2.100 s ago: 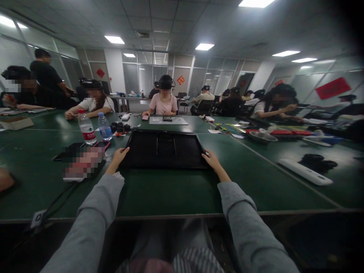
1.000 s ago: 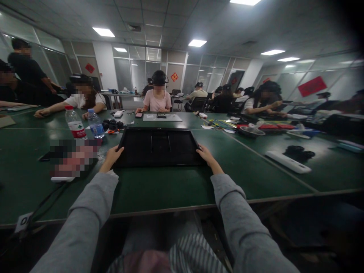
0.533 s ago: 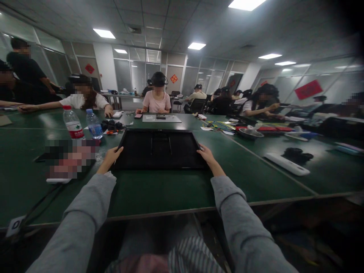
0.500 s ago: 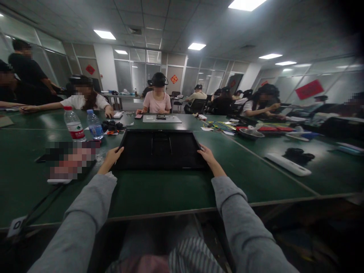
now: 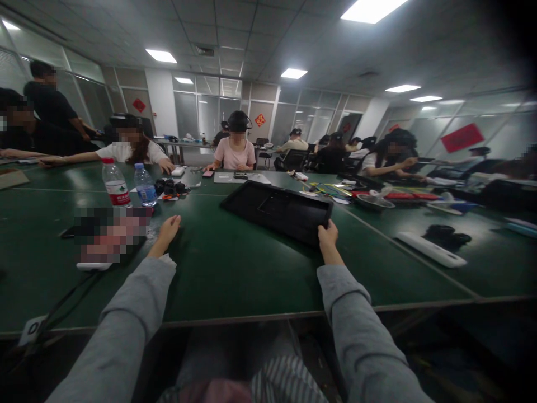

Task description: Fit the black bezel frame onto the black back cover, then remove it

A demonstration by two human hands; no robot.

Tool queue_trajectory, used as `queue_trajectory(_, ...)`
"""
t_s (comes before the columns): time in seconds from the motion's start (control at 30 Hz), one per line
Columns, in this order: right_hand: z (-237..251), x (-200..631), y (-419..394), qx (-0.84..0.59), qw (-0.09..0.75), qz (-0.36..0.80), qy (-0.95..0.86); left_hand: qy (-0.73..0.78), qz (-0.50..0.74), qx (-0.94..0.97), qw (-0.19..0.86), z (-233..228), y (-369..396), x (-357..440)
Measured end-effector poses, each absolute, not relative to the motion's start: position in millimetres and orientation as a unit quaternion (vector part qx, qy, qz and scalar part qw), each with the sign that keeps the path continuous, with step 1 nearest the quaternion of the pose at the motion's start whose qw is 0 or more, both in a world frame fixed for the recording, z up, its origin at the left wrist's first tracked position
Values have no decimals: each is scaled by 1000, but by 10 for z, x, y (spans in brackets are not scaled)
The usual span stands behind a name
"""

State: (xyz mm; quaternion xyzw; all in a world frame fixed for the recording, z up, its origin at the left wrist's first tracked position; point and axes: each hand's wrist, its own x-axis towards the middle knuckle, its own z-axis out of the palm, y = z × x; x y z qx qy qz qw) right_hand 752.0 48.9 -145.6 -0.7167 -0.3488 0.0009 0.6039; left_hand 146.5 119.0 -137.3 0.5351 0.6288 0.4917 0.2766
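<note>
My right hand [image 5: 328, 234] grips the near right corner of a wide, flat black panel [image 5: 289, 214] with a rectangular outline in its middle. I cannot make out its exact kind. The panel sits askew, its right end towards me and raised, its left end farther off near the table surface. My left hand [image 5: 168, 229] is off the panel, over the green table [image 5: 235, 280], with loosely bent fingers and nothing in them. To its left lie a pixelated reddish item [image 5: 111, 235] and a white-ended thing with a cable.
Two bottles [image 5: 116, 182] stand at the left beside dark small items [image 5: 170, 187]. A long white bar [image 5: 431, 249] and a black object [image 5: 447, 238] lie at the right. A person [image 5: 235, 146] sits across the table; several others work around.
My left hand has let go of the panel's left side. The panel has turned, its left end swinging away and its right end tilting up in my right hand.
</note>
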Motion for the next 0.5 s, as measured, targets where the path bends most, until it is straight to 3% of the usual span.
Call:
queue_trajectory(0.17,-1444,7684,375,-767,619,-34,-167,637,482,534,277,-1376,1217,1464)
queue_trajectory(0.5,-1330,7799,122,-789,612,-43,16,634,473,550,268,-1413,1247,1443)
